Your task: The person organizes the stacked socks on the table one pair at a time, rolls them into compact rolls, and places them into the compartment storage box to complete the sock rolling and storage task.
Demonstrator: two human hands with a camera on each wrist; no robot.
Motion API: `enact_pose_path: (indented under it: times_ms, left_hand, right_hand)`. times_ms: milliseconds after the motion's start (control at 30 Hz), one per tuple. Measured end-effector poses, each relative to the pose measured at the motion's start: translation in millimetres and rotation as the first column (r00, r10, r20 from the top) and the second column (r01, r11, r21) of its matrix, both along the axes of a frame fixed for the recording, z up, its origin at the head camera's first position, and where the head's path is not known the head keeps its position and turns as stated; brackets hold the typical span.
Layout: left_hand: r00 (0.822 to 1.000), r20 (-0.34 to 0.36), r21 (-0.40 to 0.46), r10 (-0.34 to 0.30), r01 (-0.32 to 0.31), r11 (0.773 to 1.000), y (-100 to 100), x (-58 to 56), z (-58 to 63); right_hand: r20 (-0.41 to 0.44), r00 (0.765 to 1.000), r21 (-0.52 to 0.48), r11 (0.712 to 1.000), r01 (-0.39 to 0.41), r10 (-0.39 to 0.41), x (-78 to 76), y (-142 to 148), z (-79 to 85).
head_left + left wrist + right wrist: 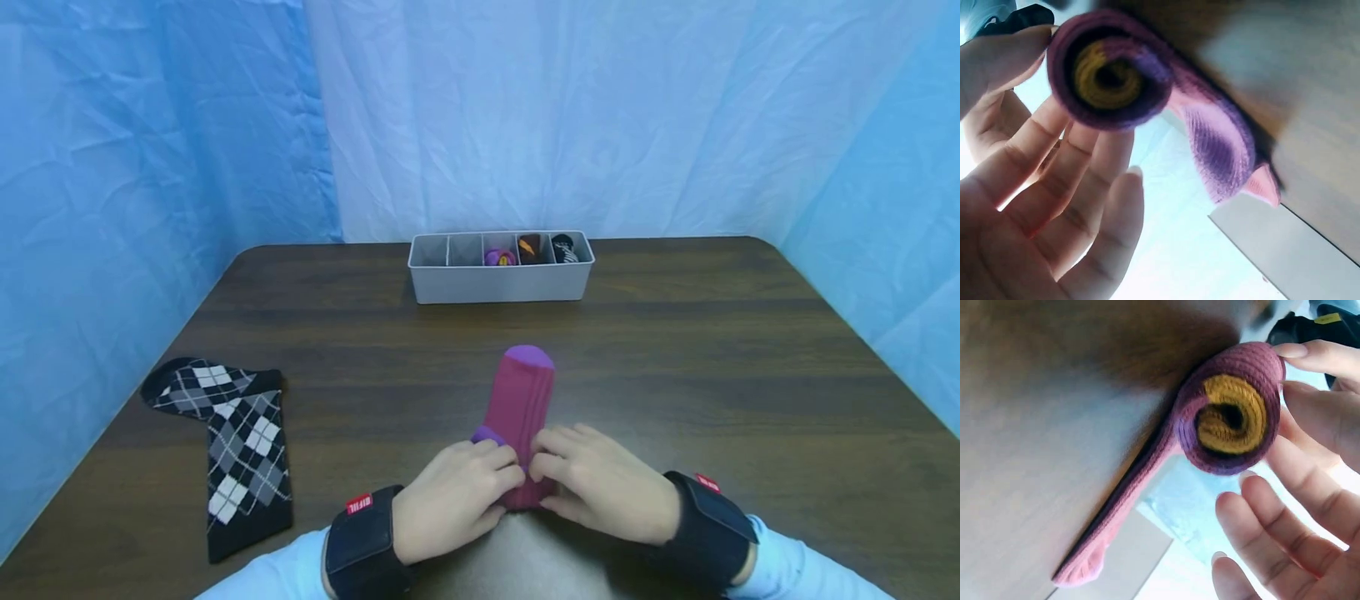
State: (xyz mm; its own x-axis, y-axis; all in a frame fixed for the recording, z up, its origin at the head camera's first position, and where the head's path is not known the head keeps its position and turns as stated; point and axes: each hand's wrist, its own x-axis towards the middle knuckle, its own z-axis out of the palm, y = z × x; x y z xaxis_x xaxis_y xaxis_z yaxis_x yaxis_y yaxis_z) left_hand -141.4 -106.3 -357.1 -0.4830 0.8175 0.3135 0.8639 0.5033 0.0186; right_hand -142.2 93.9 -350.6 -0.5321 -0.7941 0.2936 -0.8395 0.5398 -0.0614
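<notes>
A magenta sock with a purple toe point(520, 392) lies on the table between both hands. Its near end is wound into a roll point(1252, 419), with a mustard-yellow layer spiralling inside. My left hand point(459, 493) holds the left end of this roll between thumb and fingers. At the opposite end, my right hand point(600, 483) grips the roll with its thumb and fingertips. The flat toe part stretches away from me, and a purple heel point(1222, 150) sticks out on the left side.
A grey divided box point(498, 285) stands at the far side of the table, with rolled socks point(500, 257) in several of its compartments. On the left lies a black and grey argyle sock point(247, 450). Blue sheets point(555, 117) hang around the table.
</notes>
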Motion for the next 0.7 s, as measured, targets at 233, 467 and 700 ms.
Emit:
enact_pose_path:
  times_ms: [233,467,700]
  left_hand:
    - [0.997,0.079,-0.021,0.027,-0.025,0.999,1,-4.5,-0.9]
    - [0.924,0.379,0.082,-0.042,0.012,0.997,-5,-10.4,3.7]
    - [0.716,0.681,0.147,-0.151,0.069,0.987,-11,-12.3,7.6]
  right_hand:
    - [-0.033,0.999,0.025,1.000,-0.019,0.019,1.9,0,-2.6]
    - [0.013,1.000,0.043,0.999,-0.024,0.023,3.4,-1,-3.2]
    - [0.052,0.998,0.079,0.996,-0.049,0.045,6.7,-3,-0.2]
